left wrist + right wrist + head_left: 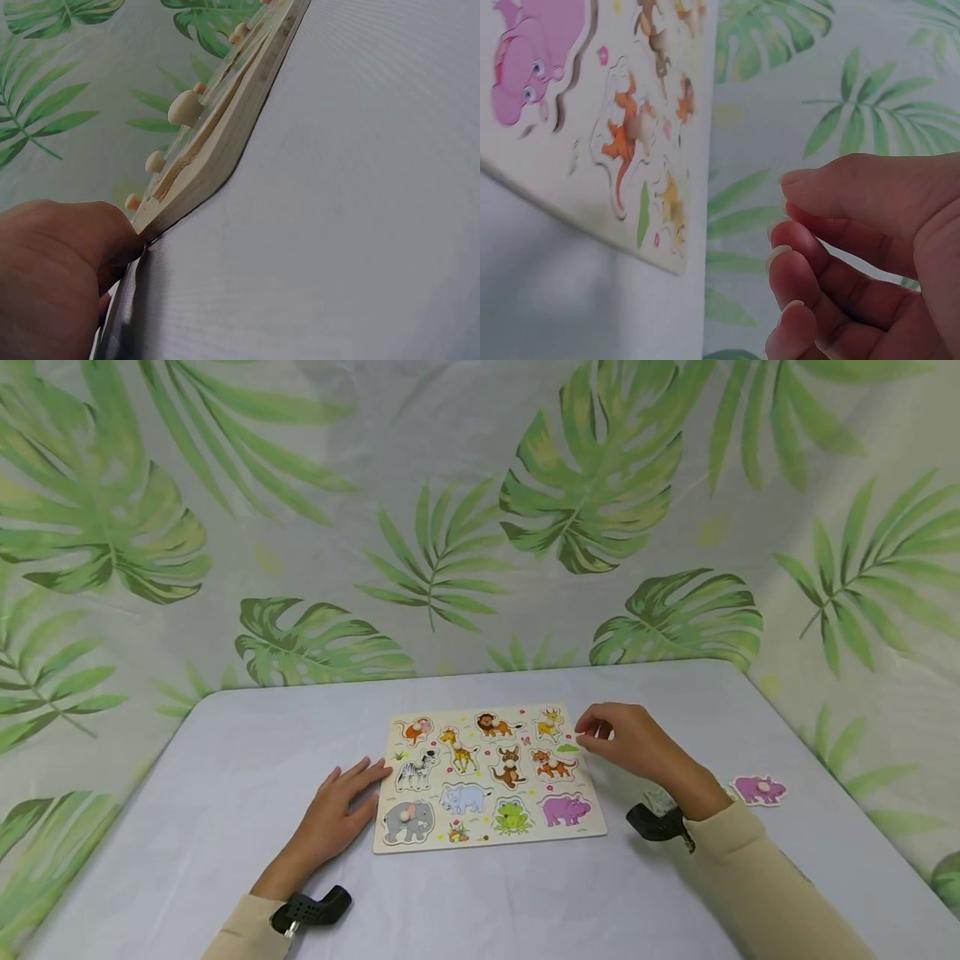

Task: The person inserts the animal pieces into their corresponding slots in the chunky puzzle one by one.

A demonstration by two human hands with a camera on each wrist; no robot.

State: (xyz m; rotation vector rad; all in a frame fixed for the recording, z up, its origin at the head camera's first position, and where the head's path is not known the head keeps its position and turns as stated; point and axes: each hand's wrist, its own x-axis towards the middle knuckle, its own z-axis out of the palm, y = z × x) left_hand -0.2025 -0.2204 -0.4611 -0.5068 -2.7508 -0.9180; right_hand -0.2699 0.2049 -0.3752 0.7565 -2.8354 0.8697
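A wooden animal puzzle board [480, 835] lies flat on the table. Its pieces carry small round knobs, as on the elephant piece [408, 822]. The purple hippo recess [566, 810] shows only its printed picture, without a knob. My left hand [339, 810] rests at the board's left edge, fingers extended and touching it; the left wrist view shows the thumb [112, 232] against the board's side. Beyond the right edge, my right hand [626, 743] hovers near the goat piece [550, 724]. Its fingers [791, 277] are loosely bent, with nothing between them and the thumb.
A loose purple hippo piece [759, 790] lies on the white tablecloth [262, 760] to the right of my right wrist. Something pale and greenish [660, 800] shows partly behind that wrist and its black camera. A leaf-patterned curtain [450, 527] hangs behind the table.
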